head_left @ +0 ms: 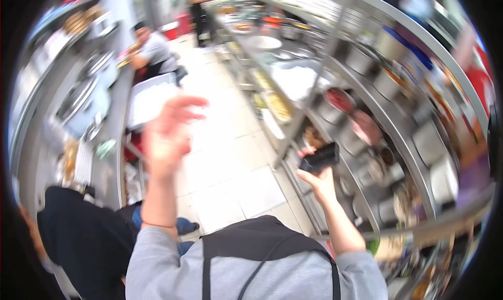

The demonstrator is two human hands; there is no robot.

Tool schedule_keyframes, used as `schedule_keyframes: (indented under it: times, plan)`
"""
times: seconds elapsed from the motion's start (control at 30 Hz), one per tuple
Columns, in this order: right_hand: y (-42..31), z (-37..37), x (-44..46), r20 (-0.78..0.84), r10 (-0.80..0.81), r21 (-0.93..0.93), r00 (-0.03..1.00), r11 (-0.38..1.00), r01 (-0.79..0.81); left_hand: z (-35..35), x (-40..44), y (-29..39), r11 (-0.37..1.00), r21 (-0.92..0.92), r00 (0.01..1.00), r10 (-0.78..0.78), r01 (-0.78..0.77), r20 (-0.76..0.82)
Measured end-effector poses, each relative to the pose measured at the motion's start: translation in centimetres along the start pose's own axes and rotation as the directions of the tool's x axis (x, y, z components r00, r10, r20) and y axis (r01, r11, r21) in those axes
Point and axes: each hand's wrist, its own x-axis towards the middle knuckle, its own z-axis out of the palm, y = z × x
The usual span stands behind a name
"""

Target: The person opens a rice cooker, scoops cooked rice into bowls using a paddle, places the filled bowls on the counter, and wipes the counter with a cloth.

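Observation:
My left hand [170, 132] is raised in mid-air over the aisle, blurred by motion. Its fingers look apart, with nothing visible in them. A white tray or bin [152, 98] lies just beyond that hand, to its left. In my right hand [320, 182] is a black, flat, rectangular object that looks like a mobile phone [322, 158]. Thumb and fingers grip its left and lower edges. Close to the right of this hand stands a metal shelf rack [369, 108] with pots and bowls on it.
Beside me on the left stands a person in black [86, 242]. Another person in a grey top [160, 53] is by the left counter, and a third in dark clothes [199, 17] is farther off. Light floor tiles [220, 169] run between the counter and shelves.

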Motion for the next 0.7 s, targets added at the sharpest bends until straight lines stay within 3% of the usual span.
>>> schedule_keyframes:
  times: [0.03,0.07,0.1,0.13,0.17,0.23,0.27,0.33,0.37,0.43,0.5,0.63,0.7]
  plan:
    - [1.4,-1.0,-0.9,-0.046,0.062,0.027,0.997,0.998,-0.061,-0.1,-1.5,1.4,0.998,0.062,0.997,-0.014,0.019,-0.077]
    - [2.0,-2.0,-1.7,-0.015,0.129,0.047,0.992,0.991,-0.128,2.5,-3.4,0.6,0.979,-0.084,0.981,-0.191,0.188,-0.029]
    - [5.4,3.4,7.8,0.011,0.148,0.042,0.989,0.988,-0.148,-6.0,-1.4,-4.1,0.969,-0.150,0.974,-0.176,0.196,0.141]
    - [6.3,2.9,9.6,0.068,0.206,0.011,0.976,0.978,-0.207,-5.3,-1.8,-5.6,0.964,-0.236,0.957,-0.049,0.121,0.287]
    - [7.3,2.9,11.5,0.116,0.271,-0.019,0.956,0.963,-0.270,-4.6,-2.4,-5.8,0.938,-0.299,0.917,-0.043,0.173,0.396]
    - [9.7,5.6,16.1,0.219,0.326,-0.017,0.920,0.944,-0.330,-4.4,-0.7,-4.4,0.953,-0.301,0.861,0.167,-0.017,0.480]
    - [10.9,6.0,18.9,0.287,0.366,-0.096,0.885,0.931,-0.353,-4.7,-0.2,-5.0,0.960,-0.279,0.893,0.149,-0.028,0.424]
    - [12.4,9.6,24.2,0.432,0.414,-0.175,0.801,0.910,-0.376,-6.3,1.0,-5.4,0.934,-0.232,0.794,0.353,-0.270,0.496]
    - [13.0,11.5,26.6,0.501,0.419,-0.195,0.757,0.907,-0.373,-7.0,1.9,-5.7,0.945,-0.170,0.829,0.326,-0.278,0.454]
    - [14.0,16.2,31.2,0.680,0.412,-0.224,0.607,0.904,-0.363,-9.1,3.4,-6.2,0.942,-0.266,0.854,0.303,-0.203,0.423]
    - [14.7,21.3,34.5,0.774,0.411,-0.273,0.481,0.903,-0.331,-10.8,3.1,-7.0,0.970,-0.128,0.910,0.240,-0.208,0.340]
    - [14.9,35.2,38.2,0.960,0.207,-0.182,0.189,0.973,-0.145,-14.3,1.5,-6.4,0.980,0.130,0.977,0.129,-0.152,0.172]
    - [13.4,41.8,38.1,0.992,0.129,-0.124,0.013,0.973,-0.195,-15.8,0.3,-5.6,0.945,0.294,0.989,0.128,-0.144,0.073]
